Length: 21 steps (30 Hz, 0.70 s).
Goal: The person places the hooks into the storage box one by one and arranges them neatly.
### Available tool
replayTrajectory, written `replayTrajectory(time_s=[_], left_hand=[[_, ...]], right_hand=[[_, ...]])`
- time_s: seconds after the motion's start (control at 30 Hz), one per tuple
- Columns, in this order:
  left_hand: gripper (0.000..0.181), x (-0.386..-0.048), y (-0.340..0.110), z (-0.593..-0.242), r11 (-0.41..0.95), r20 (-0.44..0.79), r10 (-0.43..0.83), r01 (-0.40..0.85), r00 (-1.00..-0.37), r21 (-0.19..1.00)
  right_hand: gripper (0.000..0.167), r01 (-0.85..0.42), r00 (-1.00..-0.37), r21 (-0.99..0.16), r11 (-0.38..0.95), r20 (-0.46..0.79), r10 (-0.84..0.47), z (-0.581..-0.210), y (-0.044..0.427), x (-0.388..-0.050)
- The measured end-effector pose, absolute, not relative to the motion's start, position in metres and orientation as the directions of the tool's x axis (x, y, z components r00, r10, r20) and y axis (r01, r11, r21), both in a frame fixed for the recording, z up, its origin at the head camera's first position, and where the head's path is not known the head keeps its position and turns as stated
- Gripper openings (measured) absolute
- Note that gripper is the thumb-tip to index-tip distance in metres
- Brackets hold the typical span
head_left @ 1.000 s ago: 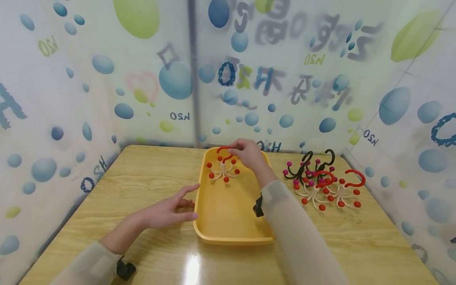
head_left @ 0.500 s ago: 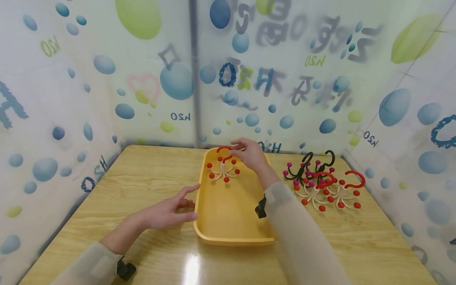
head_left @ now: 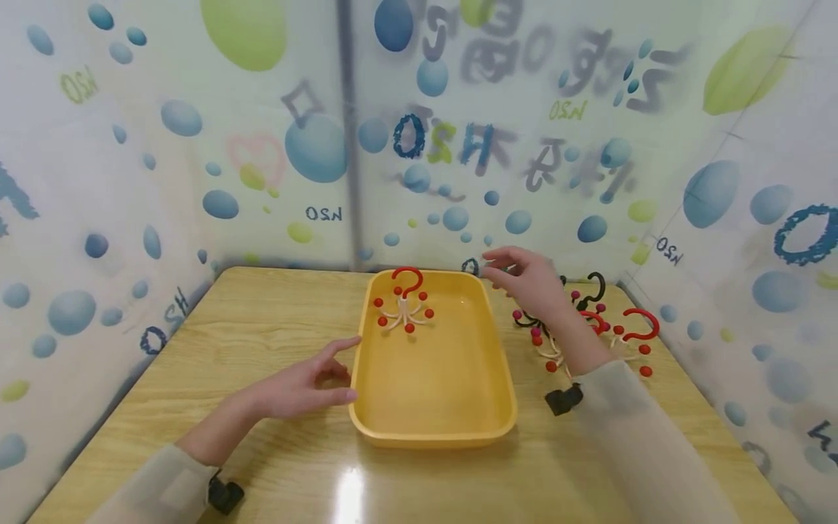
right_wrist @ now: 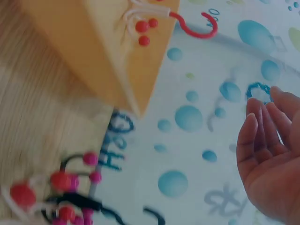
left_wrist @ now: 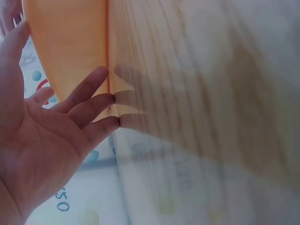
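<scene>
The fingers of the right hand [head_left: 533, 284] are slack and slightly bent, holding nothing, in the air by the far right corner of the yellow tray [head_left: 432, 378]. To their left, inside the tray near its far end, the red-and-white hanger [head_left: 403, 306] stands upright on its splayed arms, its hook well apart from the fingertips. That gap is the change: a moment ago these fingers were at the hook, so the hanger seems released and standing by itself, its placing apparently finished. To the fingers' right, outside the tray, two more red-and-white hangers [head_left: 641, 337] and some black hangers [head_left: 583, 304] crowd together on the table [head_left: 281, 313], partly hidden behind the wrist and forearm. The left hand [head_left: 304, 389] has its fingers spread at the tray's left side, gripping nothing. Against the earlier frame, only the right arm has clearly moved; hanger, tray and left hand keep their places, though the head view has shifted slightly.
</scene>
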<state>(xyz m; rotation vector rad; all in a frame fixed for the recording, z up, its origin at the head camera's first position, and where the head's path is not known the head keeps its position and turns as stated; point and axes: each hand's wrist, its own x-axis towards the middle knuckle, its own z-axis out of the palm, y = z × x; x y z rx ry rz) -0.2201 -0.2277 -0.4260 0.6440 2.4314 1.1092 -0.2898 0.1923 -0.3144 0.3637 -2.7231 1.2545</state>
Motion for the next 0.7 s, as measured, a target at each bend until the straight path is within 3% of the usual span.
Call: replayTrajectory(time_s=[0.33, 0.7], left_hand=[[0.083, -0.223, -0.229, -0.427, 0.532, -0.111, 0.575, 0.267, -0.811, 0.804], [0.082, -0.223, -0.229, -0.430, 0.508, -0.109, 0.566, 0.242, -0.817, 0.827]], right_hand=[[0.043, -0.220, -0.965, -0.684, 0.696, 0.257, -0.052, -0.317, 0.281, -0.242], [0.050, -0.116, -0.979, -0.600, 0.792, 0.204, 0.011, -0.340, 0.344, -0.228]])
